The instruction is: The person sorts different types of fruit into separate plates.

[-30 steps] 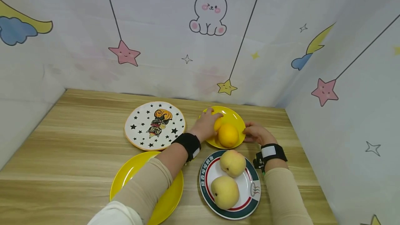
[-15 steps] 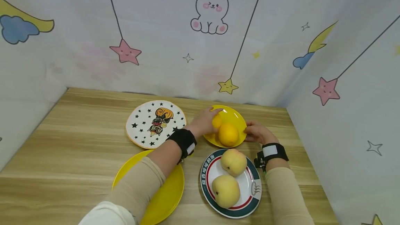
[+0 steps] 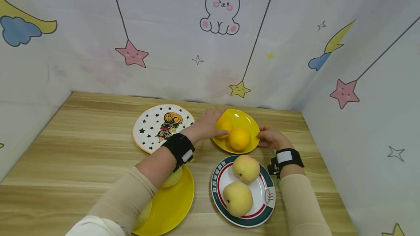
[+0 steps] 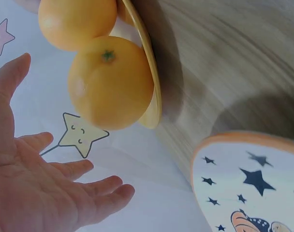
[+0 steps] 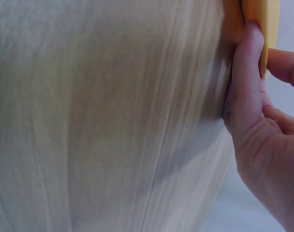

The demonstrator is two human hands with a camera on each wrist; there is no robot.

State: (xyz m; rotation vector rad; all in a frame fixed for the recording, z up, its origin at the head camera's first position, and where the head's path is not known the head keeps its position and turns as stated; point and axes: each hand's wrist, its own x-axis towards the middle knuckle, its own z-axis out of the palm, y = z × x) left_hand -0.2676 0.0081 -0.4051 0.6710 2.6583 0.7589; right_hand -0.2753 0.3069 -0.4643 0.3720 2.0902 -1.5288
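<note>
Two oranges, a front one (image 3: pixel 239 140) and a back one (image 3: pixel 224 124), lie on a small yellow plate (image 3: pixel 245 121) near the back wall. My left hand (image 3: pixel 205 126) is at the plate's left side with its fingers spread. In the left wrist view the palm (image 4: pixel 36 188) shows bare, with a gap between the fingers and the nearer orange (image 4: pixel 110 84). My right hand (image 3: pixel 273 139) pinches the right rim of that plate. The right wrist view shows its thumb and fingers on opposite faces of the yellow rim (image 5: pixel 270 29).
A white plate (image 3: pixel 268 188) with two peaches (image 3: pixel 237 199) stands in front. A larger yellow plate (image 3: pixel 177 205) at front left bears pale yellow-green round fruit (image 3: pixel 173 178), partly under my left arm. A white plate with black stars (image 3: pixel 151 123) lies at back left. Printed cloth walls enclose the table.
My left hand has drawn back to the left from the back orange, its fingers spreading and uncovering it. Fruit on the larger yellow plate has come into sight. The right hand stays at the rim.
</note>
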